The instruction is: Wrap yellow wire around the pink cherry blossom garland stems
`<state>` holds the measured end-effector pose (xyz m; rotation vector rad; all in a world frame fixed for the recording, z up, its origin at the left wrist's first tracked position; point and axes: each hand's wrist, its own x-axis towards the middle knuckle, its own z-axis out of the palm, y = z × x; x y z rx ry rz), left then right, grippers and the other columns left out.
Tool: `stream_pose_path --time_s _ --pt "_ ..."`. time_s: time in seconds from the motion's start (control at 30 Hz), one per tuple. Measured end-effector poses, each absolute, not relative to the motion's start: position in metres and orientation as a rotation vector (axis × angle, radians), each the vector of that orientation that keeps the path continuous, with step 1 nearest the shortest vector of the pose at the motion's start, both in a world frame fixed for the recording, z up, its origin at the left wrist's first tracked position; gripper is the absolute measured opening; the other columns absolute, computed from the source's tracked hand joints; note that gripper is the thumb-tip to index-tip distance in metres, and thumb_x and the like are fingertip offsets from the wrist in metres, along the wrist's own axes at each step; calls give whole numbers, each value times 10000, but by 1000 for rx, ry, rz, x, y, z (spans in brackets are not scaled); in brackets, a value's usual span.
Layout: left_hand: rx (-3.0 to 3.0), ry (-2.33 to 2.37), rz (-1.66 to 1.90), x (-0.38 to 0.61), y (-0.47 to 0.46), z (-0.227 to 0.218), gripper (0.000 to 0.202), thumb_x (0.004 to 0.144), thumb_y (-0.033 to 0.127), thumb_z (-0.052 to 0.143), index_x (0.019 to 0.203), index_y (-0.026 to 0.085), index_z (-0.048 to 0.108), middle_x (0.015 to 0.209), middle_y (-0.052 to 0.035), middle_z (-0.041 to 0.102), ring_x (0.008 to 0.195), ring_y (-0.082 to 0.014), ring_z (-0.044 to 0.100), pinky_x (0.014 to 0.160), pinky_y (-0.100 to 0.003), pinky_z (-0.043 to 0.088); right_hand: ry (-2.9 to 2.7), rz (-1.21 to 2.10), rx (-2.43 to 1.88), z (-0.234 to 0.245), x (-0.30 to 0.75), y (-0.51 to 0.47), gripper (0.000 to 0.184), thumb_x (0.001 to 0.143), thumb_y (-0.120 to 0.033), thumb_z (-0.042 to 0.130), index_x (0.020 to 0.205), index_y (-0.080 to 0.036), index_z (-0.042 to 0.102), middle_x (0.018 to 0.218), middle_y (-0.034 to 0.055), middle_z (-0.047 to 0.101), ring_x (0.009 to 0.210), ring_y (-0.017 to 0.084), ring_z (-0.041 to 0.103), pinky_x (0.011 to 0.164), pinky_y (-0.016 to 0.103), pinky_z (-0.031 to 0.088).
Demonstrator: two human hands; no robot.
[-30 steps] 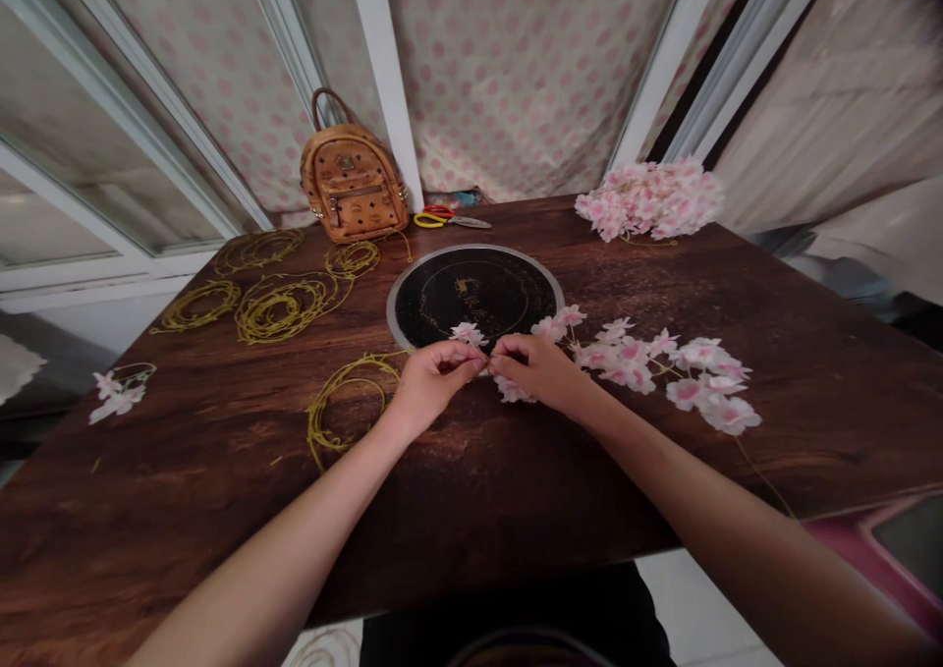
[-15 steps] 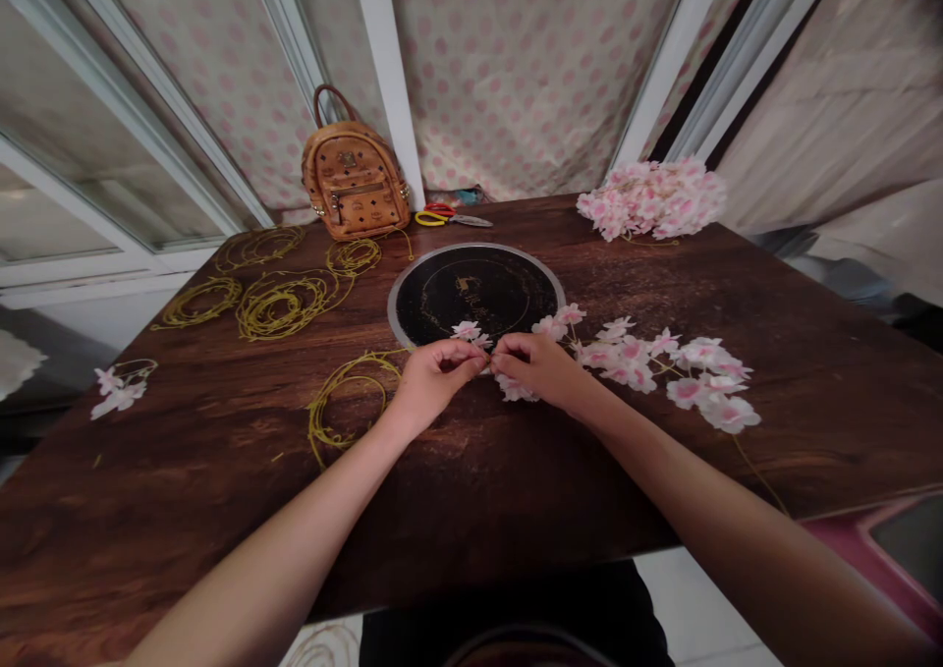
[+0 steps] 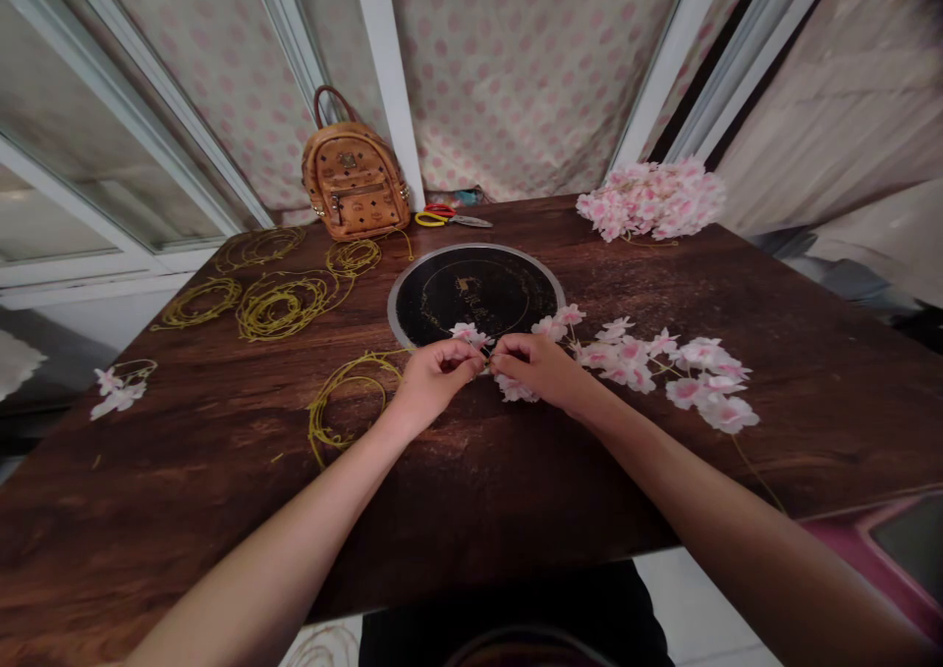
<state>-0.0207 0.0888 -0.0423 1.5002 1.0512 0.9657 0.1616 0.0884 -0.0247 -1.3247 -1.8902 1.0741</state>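
Note:
My left hand and my right hand meet at the near edge of a round black mat, fingertips pinched almost together. Between them is a thin flower stem, largely hidden by the fingers. A small pink-white artificial blossom sticks up just beyond the fingertips. From under my right hand a garland of artificial blossoms runs off to the right, ending in a bare stem. A coil of yellow-green cord lies beside my left forearm, its end leading toward my left hand.
Several more cord coils lie at the left, near a brown backpack. Scissors with red and yellow handles rest at the back. A blossom pile sits back right; a small blossom sprig lies far left on the wooden table.
The small blossom by my fingertips has tilted and dropped slightly. Both hands stay in nearly the same place, still pinching.

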Motion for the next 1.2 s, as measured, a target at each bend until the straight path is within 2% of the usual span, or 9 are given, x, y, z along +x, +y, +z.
stream_pose_path --time_s 0.57,0.8,1.2 --pt "1394 989 996 -17 85 -37 138 786 275 683 841 150 703 787 -50 716 707 -144 639 694 -277 517 -1914 1026 -1368 -24 161 88 165 792 -236 486 656 -175 557 608 -15 522 594 110 429 570 267 321" --pt "1357 997 993 -18 86 -38 145 796 272 679 822 133 712 765 -42 700 693 -123 615 672 -240 494 -1894 1053 -1356 -24 162 88 158 784 -232 493 661 -170 571 609 -15 530 591 111 430 572 270 315" --pt "1387 1028 966 -20 87 -39 170 821 305 651 789 152 718 752 -33 692 678 -117 604 664 -239 493 -1903 1059 -1323 -24 162 89 147 799 -227 501 673 -177 557 625 -14 529 603 113 431 587 266 327"
